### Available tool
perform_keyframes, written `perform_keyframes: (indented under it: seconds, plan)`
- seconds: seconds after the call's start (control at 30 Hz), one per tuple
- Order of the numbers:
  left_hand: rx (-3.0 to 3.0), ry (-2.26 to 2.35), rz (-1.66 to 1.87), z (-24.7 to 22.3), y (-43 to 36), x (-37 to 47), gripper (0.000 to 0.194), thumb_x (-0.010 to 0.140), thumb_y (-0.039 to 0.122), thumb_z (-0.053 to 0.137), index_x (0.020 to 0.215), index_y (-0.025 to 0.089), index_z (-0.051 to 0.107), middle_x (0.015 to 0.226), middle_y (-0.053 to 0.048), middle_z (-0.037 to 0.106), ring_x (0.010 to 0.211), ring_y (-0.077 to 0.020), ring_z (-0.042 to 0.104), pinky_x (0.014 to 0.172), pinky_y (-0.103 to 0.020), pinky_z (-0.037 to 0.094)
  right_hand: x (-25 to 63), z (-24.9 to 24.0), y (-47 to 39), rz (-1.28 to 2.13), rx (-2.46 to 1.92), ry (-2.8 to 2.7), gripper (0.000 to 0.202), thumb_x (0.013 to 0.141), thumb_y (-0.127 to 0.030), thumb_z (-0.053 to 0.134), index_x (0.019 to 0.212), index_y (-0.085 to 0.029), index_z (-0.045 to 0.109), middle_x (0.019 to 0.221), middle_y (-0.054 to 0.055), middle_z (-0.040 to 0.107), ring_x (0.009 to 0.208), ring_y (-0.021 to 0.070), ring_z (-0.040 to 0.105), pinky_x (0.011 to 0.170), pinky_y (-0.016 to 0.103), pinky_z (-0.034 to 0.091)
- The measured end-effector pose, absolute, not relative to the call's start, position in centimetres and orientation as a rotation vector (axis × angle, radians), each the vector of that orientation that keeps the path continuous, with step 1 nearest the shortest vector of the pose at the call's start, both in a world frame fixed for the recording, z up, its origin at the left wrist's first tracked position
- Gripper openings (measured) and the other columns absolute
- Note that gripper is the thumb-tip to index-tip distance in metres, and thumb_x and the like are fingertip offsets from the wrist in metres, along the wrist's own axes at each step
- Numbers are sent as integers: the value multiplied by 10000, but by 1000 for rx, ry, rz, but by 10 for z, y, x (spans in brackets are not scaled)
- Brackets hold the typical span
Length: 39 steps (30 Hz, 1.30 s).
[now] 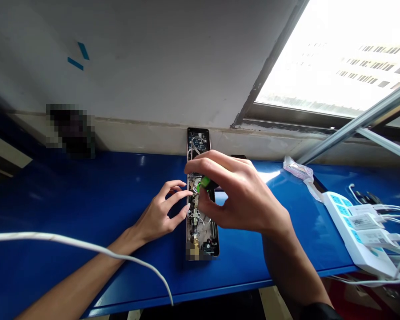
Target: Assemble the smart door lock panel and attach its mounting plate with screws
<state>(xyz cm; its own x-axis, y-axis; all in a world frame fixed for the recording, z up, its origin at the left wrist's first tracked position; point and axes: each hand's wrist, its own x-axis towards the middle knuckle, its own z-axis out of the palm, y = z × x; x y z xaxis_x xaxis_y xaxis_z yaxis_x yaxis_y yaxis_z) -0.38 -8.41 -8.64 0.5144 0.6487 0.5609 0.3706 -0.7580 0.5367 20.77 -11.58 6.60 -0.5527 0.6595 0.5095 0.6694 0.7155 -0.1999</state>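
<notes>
A long, narrow electronic device (202, 231) with its inside exposed, which looks like a smart door lock, lies lengthwise on the blue table. Its circuit board and white wires show at the far end, metal parts and a brass-coloured piece at the near end. My right hand (240, 193) is closed around a green-and-black screwdriver (206, 182) over the device's middle; the tool's tip is hard to make out. From the left, my left hand (168, 206) reaches in with fingers apart, fingertips at the device's left edge and near the tool. My right hand hides part of the device's middle.
A white power strip (345, 222) with several plugged-in chargers sits at the right. Behind it lies a pinkish plastic packet (298, 169). A white cable (70, 240) crosses over my left forearm. The wall (146, 133) and a metal frame bar (340, 118) bound the back.
</notes>
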Motion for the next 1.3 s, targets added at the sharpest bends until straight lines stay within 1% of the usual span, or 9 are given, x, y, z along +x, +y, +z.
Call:
perform_keyframes:
  seconds: [0.07, 0.17, 0.33, 0.43, 0.5, 0.6, 0.77, 0.93, 1.3]
  plan:
    - [2416, 841, 1112, -87, -84, -4, 320, 962, 213, 648, 1281, 223, 630, 1373, -120, 528, 1211, -270, 610, 1063, -447, 576, 209, 66, -116, -67, -1010, -2354, 315, 883, -142, 618, 1190, -207, 649, 1100, 47, 731, 855, 151, 654, 769, 304, 529]
    - [2422, 858, 1107, -87, -84, -4, 306, 970, 204, 644, 1275, 224, 634, 1377, -114, 523, 1206, -258, 606, 1063, -438, 571, 210, 66, -115, -93, -1043, -2339, 192, 951, -154, 602, 1127, -203, 661, 1068, 43, 732, 822, 128, 660, 718, 272, 518]
    - [2416, 836, 1112, -85, -85, -4, 330, 954, 193, 650, 1284, 213, 635, 1368, -118, 526, 1229, -269, 603, 1066, -434, 569, 208, 66, -114, -62, -1006, -2357, 327, 867, -132, 629, 1189, -190, 639, 1155, 61, 721, 924, 171, 676, 787, 315, 542]
    - [2419, 856, 1109, -84, -85, -3, 315, 962, 193, 646, 1276, 215, 640, 1376, -117, 527, 1223, -265, 606, 1064, -435, 571, 207, 65, -114, -138, -1039, -2345, 205, 939, -155, 611, 1137, -192, 650, 1082, 48, 732, 827, 133, 665, 711, 278, 527]
    - [2412, 860, 1104, -84, -85, -3, 297, 967, 194, 640, 1264, 217, 647, 1373, -116, 531, 1217, -261, 607, 1070, -445, 567, 207, 65, -115, -92, -1029, -2358, 236, 948, -135, 584, 1167, -199, 642, 1102, 47, 726, 785, 113, 651, 667, 257, 517]
    - [2404, 848, 1102, -85, -85, -3, 317, 958, 202, 646, 1275, 216, 645, 1371, -123, 534, 1220, -272, 612, 1066, -455, 574, 208, 65, -116, -57, -1009, -2367, 339, 891, -133, 604, 1220, -208, 630, 1165, 59, 719, 851, 144, 667, 697, 281, 539]
    - [2391, 861, 1109, -85, -85, -4, 281, 965, 203, 644, 1245, 215, 658, 1370, -116, 539, 1187, -255, 628, 1065, -437, 576, 208, 65, -114, -63, -1043, -2357, 239, 958, -136, 592, 1180, -204, 648, 1107, 43, 727, 740, 99, 641, 654, 245, 526]
    - [2388, 866, 1104, -84, -86, -3, 282, 973, 210, 633, 1255, 200, 651, 1356, -119, 539, 1185, -254, 618, 1066, -442, 567, 209, 67, -116, 29, -955, -2285, 388, 850, -56, 585, 1208, -196, 638, 1143, 53, 700, 818, 132, 656, 720, 286, 569]
    - [2491, 872, 1323, -75, -88, 15, 244, 957, 161, 707, 1196, 202, 680, 1273, -106, 618, 1235, -277, 542, 1046, -484, 532, 228, 82, -125, 6, -915, -2122, 376, 824, -68, 645, 1175, -202, 655, 1045, 37, 725, 860, 143, 691, 753, 274, 580]
